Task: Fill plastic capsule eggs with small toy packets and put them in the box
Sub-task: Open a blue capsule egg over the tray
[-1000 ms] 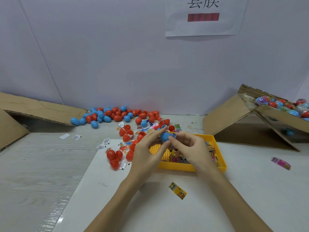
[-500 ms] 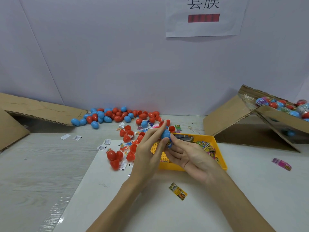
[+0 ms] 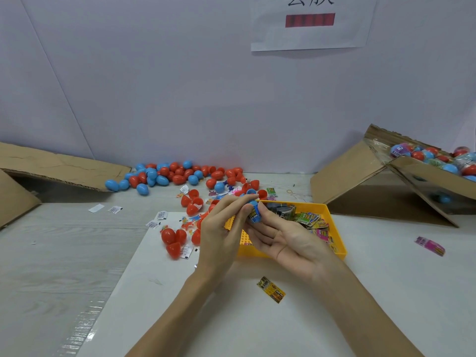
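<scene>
From the head camera, both hands meet over the yellow tray (image 3: 337, 229). The left hand (image 3: 221, 233) pinches a blue egg (image 3: 255, 215) with its fingertips. The right hand (image 3: 286, 240) lies palm up under the egg, with its thumb pressing on it. A little packet sticks out of the egg. More packets (image 3: 313, 220) lie in the tray. The box (image 3: 412, 176) of filled eggs sits far right.

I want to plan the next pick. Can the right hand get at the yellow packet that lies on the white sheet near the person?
Probably yes. The yellow packet lies alone on the white sheet, just below the right hand, nothing over it. But that hand and the left hand hold the blue egg, so it must let go first.
</scene>
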The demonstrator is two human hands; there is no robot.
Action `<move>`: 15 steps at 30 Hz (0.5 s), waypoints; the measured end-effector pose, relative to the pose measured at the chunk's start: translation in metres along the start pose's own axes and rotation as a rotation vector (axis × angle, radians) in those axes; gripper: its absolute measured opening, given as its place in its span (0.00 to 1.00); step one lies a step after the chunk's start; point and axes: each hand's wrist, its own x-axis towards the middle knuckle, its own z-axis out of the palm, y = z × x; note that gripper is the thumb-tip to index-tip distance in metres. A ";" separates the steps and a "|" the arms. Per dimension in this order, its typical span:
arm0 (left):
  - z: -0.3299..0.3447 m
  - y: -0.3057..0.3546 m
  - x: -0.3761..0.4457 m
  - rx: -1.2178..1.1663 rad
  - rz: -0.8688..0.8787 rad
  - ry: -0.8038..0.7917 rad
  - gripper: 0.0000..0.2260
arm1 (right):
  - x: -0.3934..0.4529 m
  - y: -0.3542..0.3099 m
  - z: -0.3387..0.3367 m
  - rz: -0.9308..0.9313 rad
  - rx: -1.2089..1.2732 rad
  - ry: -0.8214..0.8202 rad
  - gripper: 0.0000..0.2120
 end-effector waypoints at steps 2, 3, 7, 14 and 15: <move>0.001 0.000 -0.001 -0.005 -0.007 0.008 0.12 | 0.000 0.000 0.000 -0.001 0.001 0.004 0.20; 0.001 0.000 -0.001 -0.005 -0.008 0.013 0.12 | 0.000 0.000 0.000 -0.002 -0.001 0.005 0.21; 0.002 0.002 -0.002 -0.003 0.000 0.027 0.11 | 0.000 0.001 0.000 -0.010 -0.015 0.020 0.22; 0.006 0.000 -0.004 0.033 0.032 0.060 0.09 | 0.000 0.002 0.000 -0.017 -0.030 0.047 0.22; 0.007 0.000 -0.004 0.041 0.034 0.057 0.09 | 0.001 0.002 0.000 -0.026 -0.037 0.047 0.21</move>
